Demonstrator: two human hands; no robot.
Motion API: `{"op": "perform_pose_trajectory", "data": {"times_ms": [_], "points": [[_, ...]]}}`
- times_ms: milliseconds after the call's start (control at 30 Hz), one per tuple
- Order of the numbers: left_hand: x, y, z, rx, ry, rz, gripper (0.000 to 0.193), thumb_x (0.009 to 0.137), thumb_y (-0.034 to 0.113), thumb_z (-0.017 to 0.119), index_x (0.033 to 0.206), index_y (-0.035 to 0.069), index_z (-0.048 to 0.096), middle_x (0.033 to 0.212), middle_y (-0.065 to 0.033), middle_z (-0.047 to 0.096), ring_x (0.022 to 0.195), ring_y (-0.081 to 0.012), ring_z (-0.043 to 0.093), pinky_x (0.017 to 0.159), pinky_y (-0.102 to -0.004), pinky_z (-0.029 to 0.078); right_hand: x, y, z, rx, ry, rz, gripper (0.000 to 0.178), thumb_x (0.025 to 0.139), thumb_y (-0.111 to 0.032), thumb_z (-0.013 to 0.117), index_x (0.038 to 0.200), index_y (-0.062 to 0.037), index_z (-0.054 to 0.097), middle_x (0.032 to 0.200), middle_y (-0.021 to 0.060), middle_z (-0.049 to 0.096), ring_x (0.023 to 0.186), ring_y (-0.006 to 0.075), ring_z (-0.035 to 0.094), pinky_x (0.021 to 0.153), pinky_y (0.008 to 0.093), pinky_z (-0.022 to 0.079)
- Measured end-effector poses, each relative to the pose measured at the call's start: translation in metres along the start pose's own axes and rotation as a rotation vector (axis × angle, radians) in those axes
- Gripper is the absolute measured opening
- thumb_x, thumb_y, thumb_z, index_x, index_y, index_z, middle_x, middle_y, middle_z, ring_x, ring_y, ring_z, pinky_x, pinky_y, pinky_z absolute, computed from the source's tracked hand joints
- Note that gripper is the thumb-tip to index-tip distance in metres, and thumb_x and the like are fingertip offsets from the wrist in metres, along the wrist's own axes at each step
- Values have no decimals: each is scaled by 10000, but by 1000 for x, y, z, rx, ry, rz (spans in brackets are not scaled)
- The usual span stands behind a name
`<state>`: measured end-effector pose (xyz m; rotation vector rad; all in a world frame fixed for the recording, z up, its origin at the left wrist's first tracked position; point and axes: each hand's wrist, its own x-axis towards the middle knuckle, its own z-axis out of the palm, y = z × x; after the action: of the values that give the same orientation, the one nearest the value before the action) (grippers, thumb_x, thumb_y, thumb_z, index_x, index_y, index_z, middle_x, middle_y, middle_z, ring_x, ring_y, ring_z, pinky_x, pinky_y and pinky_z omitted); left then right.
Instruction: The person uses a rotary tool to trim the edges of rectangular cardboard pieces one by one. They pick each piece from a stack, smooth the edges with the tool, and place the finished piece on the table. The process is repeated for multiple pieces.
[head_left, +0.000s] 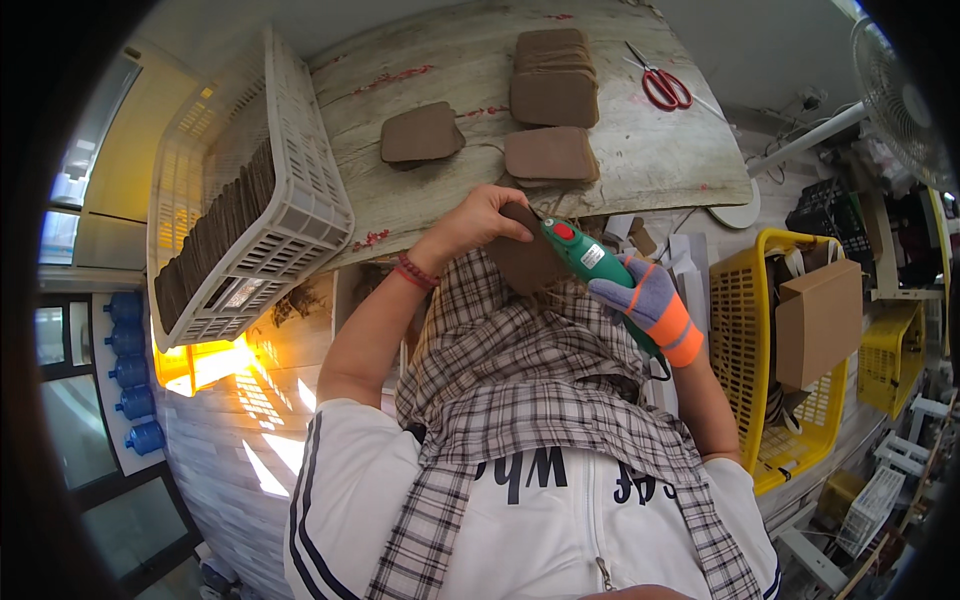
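The bare left hand (487,216) pinches a flat brown piece with a ragged edge (524,262) above the lap, near the table edge; the right hand (648,300), gloved in purple and orange, grips a green handheld power tool with a red button (580,253) against it. That piece looks partway done. Rounded brown stacks (554,98) sit on the worn, pale table (440,85), and more brown pieces (225,225) fill a white slatted plastic crate (333,190); which are finished, I can't tell. The tool's tip is hard to make out.
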<state>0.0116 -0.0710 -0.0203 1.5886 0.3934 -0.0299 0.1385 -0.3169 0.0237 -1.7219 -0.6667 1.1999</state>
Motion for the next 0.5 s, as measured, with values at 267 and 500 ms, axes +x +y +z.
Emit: {"op": "perform_pose_trajectory", "data": {"times_ms": [267,500], "points": [[-11,20,-9,-131,63,101,501,721,-64,669,1188,35,519,963,-15,622,828,-82,595,767,-225,481,19,-3,12,110,45,-102,391,785,-283,740,1011,5,602,648,-1,570,519,51,513,479,200,410],[-23,15,-90,-172,538,268,407,742,-52,677,1122,22,551,979,-41,613,850,-105,594,757,-226,490,1,19,-7,146,133,-13,336,807,-235,722,988,3,567,641,14,572,520,71,536,473,213,436]]}}
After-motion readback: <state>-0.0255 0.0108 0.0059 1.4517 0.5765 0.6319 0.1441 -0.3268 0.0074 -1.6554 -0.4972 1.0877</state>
